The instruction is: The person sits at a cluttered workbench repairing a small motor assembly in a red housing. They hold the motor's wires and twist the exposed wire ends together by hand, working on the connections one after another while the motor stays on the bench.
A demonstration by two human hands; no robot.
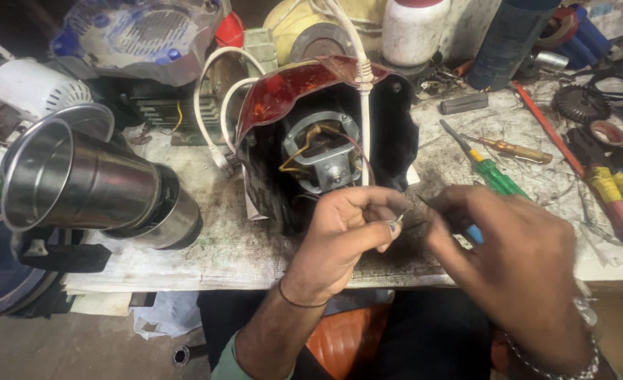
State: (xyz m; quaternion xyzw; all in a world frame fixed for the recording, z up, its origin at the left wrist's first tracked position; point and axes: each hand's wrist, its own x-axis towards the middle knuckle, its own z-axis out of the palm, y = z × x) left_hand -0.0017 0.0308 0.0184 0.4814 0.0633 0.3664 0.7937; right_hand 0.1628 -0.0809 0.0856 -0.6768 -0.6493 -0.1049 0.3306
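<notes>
An opened appliance base with a dark housing and a red translucent cover lies on its side on the bench, its motor and wires exposed. My left hand sits just in front of it, fingers pinched on a small metal piece or wire end. My right hand is close beside it, closed around a thin tool with a blue handle whose dark tip points toward the left fingers. A white power cord runs down over the housing.
A steel mixer jar lies on its side at left. A green-handled screwdriver, another screwdriver, red-and-yellow pliers, a gear, tape rolls and a white bottle crowd the right and back of the bench.
</notes>
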